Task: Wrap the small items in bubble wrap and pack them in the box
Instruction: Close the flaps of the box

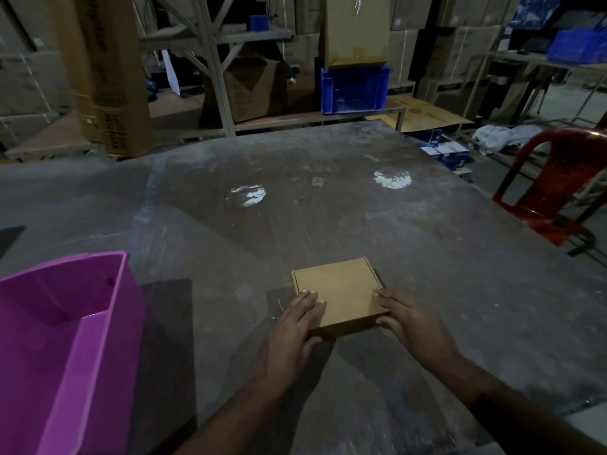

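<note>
A small flat brown cardboard box (341, 290) lies closed on the grey table (328, 208), near the front middle. My left hand (295, 326) lies on its left near corner, straight fingers flat on the lid and the thumb against the near edge. My right hand (407, 320) holds the box's right near corner, fingers on the lid's right edge and the thumb at the front side. No bubble wrap or small items show in this view.
An open purple plastic bin (108, 310) stands at the table's front left, nothing visible inside. A red plastic chair (555, 178) stands off the right edge. Tall cardboard cartons, a blue crate (354, 90) and metal shelving lie behind the table.
</note>
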Demonstrator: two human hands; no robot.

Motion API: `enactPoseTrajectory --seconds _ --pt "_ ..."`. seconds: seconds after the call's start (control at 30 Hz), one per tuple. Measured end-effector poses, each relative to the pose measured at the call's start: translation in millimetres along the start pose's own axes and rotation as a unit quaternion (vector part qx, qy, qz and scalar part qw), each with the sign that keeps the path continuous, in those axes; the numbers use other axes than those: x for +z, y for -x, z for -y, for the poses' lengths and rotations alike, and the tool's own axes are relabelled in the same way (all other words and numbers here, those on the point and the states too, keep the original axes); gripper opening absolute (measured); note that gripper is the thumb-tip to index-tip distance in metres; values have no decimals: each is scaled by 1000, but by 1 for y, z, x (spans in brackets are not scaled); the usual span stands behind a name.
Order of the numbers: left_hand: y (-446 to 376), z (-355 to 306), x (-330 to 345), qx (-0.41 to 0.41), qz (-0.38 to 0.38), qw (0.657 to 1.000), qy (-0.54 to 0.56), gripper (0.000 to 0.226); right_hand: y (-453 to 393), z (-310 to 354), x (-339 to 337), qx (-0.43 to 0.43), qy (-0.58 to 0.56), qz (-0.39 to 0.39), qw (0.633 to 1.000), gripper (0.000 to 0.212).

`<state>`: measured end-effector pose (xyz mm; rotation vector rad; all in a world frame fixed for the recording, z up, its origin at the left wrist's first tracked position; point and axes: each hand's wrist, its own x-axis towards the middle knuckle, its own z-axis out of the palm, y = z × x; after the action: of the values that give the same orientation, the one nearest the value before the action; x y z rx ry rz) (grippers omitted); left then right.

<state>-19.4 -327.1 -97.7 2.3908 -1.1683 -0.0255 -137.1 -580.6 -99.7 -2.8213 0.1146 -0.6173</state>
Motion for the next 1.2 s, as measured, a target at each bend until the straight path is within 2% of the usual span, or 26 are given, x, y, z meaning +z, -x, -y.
enactPoseTrajectory --seconds 0.1,0.17,0.23,0.3,0.37,0.4,0.5,0.57,0.67,0.8,0.83,0.93,1.0,1.2 --pt "-3 4 2 2 -2 1000 5 73 -4 2 -10 5 -7 25 1000 50" --pt "-5 8 1 -6 -8 1000 12 74 -17 -1 -18 23 -27 60 998 39" --pt "-9 13 -3 -75 -39 996 24 74 -33 -1 -23 43 -73 62 994 30" --pt "-13 17 -9 -208 -93 973 25 71 -48 1 -21 81 -121 39 989 31" --pt "-17 16 -12 -299 -142 943 30 57 -63 1 -15 119 -134 27 983 38" --pt "-17 12 -12 -314 -155 936 42 47 -69 0 -10 146 -146 43 978 43" --pt "-13 -9 -1 -307 -152 930 133 16 -80 -4 3 227 -229 124 938 52" --pt "-8 -31 8 -303 -135 914 235 11 -79 -5 9 237 -253 151 926 46" --pt "-8 -50 19 -319 -133 886 309 19 -70 -4 8 234 -251 143 928 38" --pt "-14 -52 8 -320 -124 870 355 41 -48 4 9 212 -216 150 941 69" --pt "-14 -51 3 -317 -108 869 365 48 -41 8 10 204 -215 149 943 70" --pt "-10 -48 -4 -297 -47 892 338 83 -29 17 6 200 -233 129 943 70" --pt "-4 -43 0 -289 -36 905 309 96 -25 20 6 202 -222 125 946 73" --pt "4 -42 3 -292 -68 916 266 83 -17 33 12 209 -220 104 947 77"
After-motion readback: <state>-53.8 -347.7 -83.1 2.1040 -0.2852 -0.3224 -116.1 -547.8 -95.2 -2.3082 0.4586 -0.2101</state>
